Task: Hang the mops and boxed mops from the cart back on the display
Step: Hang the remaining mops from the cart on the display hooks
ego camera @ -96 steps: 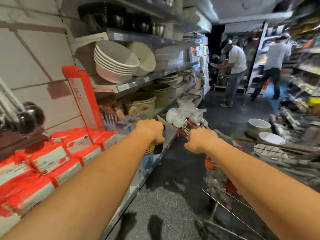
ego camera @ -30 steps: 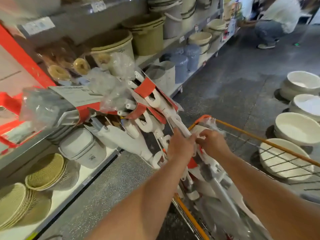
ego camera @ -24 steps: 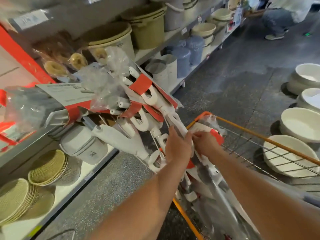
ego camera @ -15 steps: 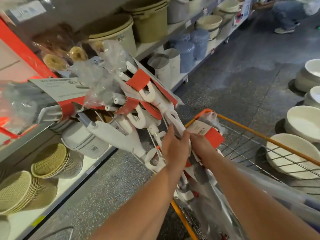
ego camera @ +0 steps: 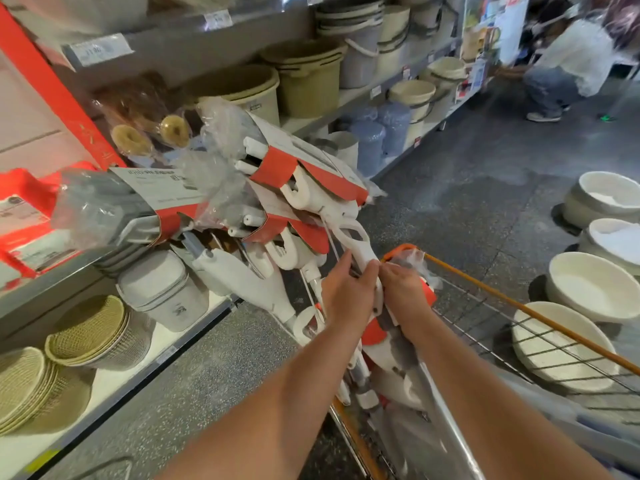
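left hand (ego camera: 348,292): centre frame, fingers curled around the white mop handle (ego camera: 360,247), thumb side toward the right hand
right hand (ego camera: 403,292): just right of it, touching the left; fingers closed on the same handle and the plastic wrap beside it
mops (ego camera: 298,199): bundle in clear bags with red-and-white card sleeves, fanning up-left from the cart toward centre-left frame; hook ends point up-left
cart (ego camera: 502,289): lower right, orange rim, wire sides; more bagged mop parts inside under the forearms
shelf (ego camera: 194,46): grey, runs along left and top; beige and grey buckets (ego camera: 308,84) at upper centre, price tags on the edge
lower shelf: woven baskets (ego camera: 86,334) lower left, grey lidded bin (ego camera: 162,292) right behind the mop heads
obstruction: mop bundle overlaps the shelf front, bin and brown packaged items (ego camera: 152,129)
floor: white basins (ego camera: 595,285) stacked at right edge, beside the cart
aisle: crouching person (ego camera: 568,64) upper right, well apart
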Action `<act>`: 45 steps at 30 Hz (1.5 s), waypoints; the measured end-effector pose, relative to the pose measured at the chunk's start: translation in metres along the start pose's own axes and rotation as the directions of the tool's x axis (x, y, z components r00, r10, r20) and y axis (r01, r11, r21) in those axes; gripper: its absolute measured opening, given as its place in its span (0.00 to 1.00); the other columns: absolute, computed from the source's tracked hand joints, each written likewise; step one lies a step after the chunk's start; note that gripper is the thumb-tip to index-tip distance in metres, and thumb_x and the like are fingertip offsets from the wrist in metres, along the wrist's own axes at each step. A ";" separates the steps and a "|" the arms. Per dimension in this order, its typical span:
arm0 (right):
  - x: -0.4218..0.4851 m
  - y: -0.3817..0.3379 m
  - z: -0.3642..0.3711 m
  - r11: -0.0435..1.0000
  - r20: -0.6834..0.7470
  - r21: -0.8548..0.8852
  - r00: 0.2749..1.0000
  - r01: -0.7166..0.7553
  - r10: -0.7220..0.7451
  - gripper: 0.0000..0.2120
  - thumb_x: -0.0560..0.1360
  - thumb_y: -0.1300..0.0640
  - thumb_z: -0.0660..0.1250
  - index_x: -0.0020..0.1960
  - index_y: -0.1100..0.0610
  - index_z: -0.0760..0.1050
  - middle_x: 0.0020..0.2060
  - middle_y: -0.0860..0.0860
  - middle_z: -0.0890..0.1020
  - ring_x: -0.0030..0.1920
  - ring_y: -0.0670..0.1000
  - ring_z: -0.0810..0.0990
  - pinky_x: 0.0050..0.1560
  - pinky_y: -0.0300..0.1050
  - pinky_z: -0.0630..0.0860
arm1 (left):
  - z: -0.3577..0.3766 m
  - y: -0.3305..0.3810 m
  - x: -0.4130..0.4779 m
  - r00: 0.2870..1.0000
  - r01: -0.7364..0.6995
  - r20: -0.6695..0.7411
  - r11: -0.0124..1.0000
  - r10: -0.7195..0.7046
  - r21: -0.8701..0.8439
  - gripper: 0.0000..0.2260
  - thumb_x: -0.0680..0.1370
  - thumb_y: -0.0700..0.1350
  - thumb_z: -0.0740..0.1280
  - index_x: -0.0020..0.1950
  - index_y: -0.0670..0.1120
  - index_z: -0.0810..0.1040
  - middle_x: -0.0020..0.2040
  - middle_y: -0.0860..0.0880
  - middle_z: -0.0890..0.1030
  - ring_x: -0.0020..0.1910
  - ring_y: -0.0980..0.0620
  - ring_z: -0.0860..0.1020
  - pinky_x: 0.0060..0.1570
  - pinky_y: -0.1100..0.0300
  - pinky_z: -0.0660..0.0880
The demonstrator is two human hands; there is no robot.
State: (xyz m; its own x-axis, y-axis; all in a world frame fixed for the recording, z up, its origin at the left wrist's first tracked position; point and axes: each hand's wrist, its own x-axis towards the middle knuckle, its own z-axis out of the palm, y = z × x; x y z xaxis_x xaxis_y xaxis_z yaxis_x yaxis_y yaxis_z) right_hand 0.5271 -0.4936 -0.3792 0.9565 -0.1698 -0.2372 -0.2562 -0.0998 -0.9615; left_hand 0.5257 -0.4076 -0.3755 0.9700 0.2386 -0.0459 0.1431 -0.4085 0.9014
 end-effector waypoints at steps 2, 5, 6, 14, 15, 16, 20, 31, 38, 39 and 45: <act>-0.005 -0.015 -0.002 1.000 -0.014 -0.027 1.000 0.017 -0.017 0.18 0.80 0.59 0.59 0.33 0.62 0.73 0.19 0.52 0.74 0.17 0.44 0.72 0.20 0.34 0.67 | -0.006 0.011 -0.001 0.999 -0.031 -0.010 0.998 0.030 -0.046 0.06 0.77 0.51 0.67 0.49 0.50 0.78 0.40 0.56 0.78 0.41 0.57 0.75 0.42 0.64 0.66; -0.007 -0.045 -0.005 0.997 -0.073 -0.008 0.994 0.075 -0.075 0.17 0.78 0.60 0.64 0.30 0.57 0.73 0.25 0.51 0.75 0.24 0.45 0.72 0.29 0.41 0.69 | -0.015 0.035 0.002 0.999 -0.054 -0.015 0.992 0.053 -0.112 0.08 0.77 0.49 0.67 0.42 0.49 0.72 0.34 0.56 0.74 0.34 0.57 0.72 0.35 0.63 0.65; -0.008 -0.054 -0.007 0.996 -0.096 0.008 0.991 0.092 -0.090 0.18 0.77 0.59 0.65 0.28 0.57 0.72 0.25 0.52 0.75 0.27 0.47 0.71 0.31 0.43 0.67 | -0.018 0.043 0.003 0.997 -0.071 -0.008 0.989 0.071 -0.129 0.08 0.77 0.49 0.66 0.40 0.48 0.72 0.33 0.56 0.74 0.32 0.59 0.71 0.33 0.63 0.65; -0.022 -0.108 -0.017 0.978 -0.225 -0.005 0.953 0.208 -0.203 0.20 0.78 0.57 0.64 0.28 0.59 0.74 0.25 0.53 0.77 0.28 0.50 0.74 0.33 0.45 0.69 | -0.045 0.101 0.009 0.956 -0.287 0.016 0.945 0.293 -0.157 0.07 0.77 0.49 0.67 0.47 0.45 0.79 0.40 0.53 0.80 0.41 0.55 0.77 0.40 0.63 0.70; -0.025 -0.116 -0.018 0.973 -0.228 -0.004 0.947 0.230 -0.225 0.19 0.78 0.57 0.64 0.28 0.58 0.75 0.25 0.53 0.78 0.29 0.50 0.74 0.33 0.45 0.70 | -0.047 0.106 0.008 0.953 -0.296 0.005 0.939 0.301 -0.178 0.08 0.77 0.48 0.67 0.47 0.45 0.79 0.41 0.52 0.81 0.42 0.54 0.78 0.41 0.61 0.71; -0.027 -0.122 -0.019 0.967 -0.234 0.000 0.941 0.253 -0.246 0.18 0.77 0.58 0.64 0.28 0.57 0.76 0.25 0.52 0.79 0.29 0.49 0.75 0.33 0.45 0.71 | -0.050 0.111 0.007 0.951 -0.303 -0.008 0.932 0.308 -0.197 0.08 0.77 0.48 0.67 0.47 0.44 0.80 0.41 0.51 0.82 0.42 0.52 0.79 0.43 0.59 0.74; -0.040 -0.147 -0.015 0.949 -0.250 -0.020 0.917 0.315 -0.310 0.16 0.76 0.55 0.65 0.30 0.54 0.80 0.30 0.55 0.83 0.35 0.55 0.82 0.42 0.56 0.80 | -0.072 0.133 0.001 0.932 -0.359 -0.039 0.907 0.359 -0.220 0.08 0.77 0.47 0.67 0.50 0.45 0.81 0.45 0.48 0.83 0.46 0.50 0.80 0.47 0.56 0.75; -0.132 -0.225 0.058 0.883 -0.208 0.016 0.865 0.470 -0.457 0.11 0.77 0.53 0.62 0.38 0.51 0.79 0.41 0.53 0.84 0.44 0.54 0.82 0.50 0.53 0.78 | -0.198 0.160 -0.045 0.886 -0.460 -0.187 0.762 0.423 -0.456 0.14 0.73 0.46 0.70 0.59 0.50 0.81 0.48 0.49 0.84 0.46 0.53 0.81 0.50 0.56 0.78; -0.228 -0.245 0.153 0.775 -0.168 0.102 0.778 0.624 -0.605 0.09 0.77 0.51 0.65 0.41 0.46 0.82 0.38 0.48 0.84 0.44 0.51 0.83 0.50 0.56 0.80 | -0.326 0.139 -0.104 0.850 -0.528 -0.269 0.726 0.454 -0.441 0.16 0.76 0.39 0.69 0.62 0.50 0.79 0.44 0.56 0.82 0.41 0.61 0.78 0.45 0.65 0.76; -0.245 -0.246 0.168 0.762 -0.159 0.116 0.769 0.638 -0.620 0.11 0.77 0.52 0.65 0.39 0.45 0.81 0.37 0.48 0.84 0.43 0.51 0.83 0.49 0.55 0.80 | -0.346 0.133 -0.114 0.839 -0.544 -0.289 0.728 0.461 -0.417 0.15 0.76 0.39 0.68 0.61 0.51 0.78 0.43 0.57 0.82 0.40 0.62 0.78 0.45 0.66 0.76; -0.332 -0.251 0.260 0.687 -0.072 0.222 0.715 0.692 -0.696 0.10 0.77 0.54 0.65 0.39 0.49 0.82 0.34 0.46 0.82 0.39 0.48 0.79 0.44 0.50 0.77 | -0.460 0.097 -0.177 0.771 -0.622 -0.390 0.730 0.504 -0.285 0.18 0.78 0.36 0.65 0.54 0.61 0.75 0.41 0.59 0.80 0.34 0.70 0.76 0.38 0.74 0.73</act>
State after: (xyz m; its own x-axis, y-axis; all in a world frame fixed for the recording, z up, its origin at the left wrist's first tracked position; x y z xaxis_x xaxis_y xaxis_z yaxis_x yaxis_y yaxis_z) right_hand 0.3105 -0.1570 -0.0957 0.8518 -0.1221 0.5095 0.5164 0.0311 -0.8558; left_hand 0.2779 -0.0842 -0.0816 0.7433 0.3212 0.5868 -0.5545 -0.1949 0.8091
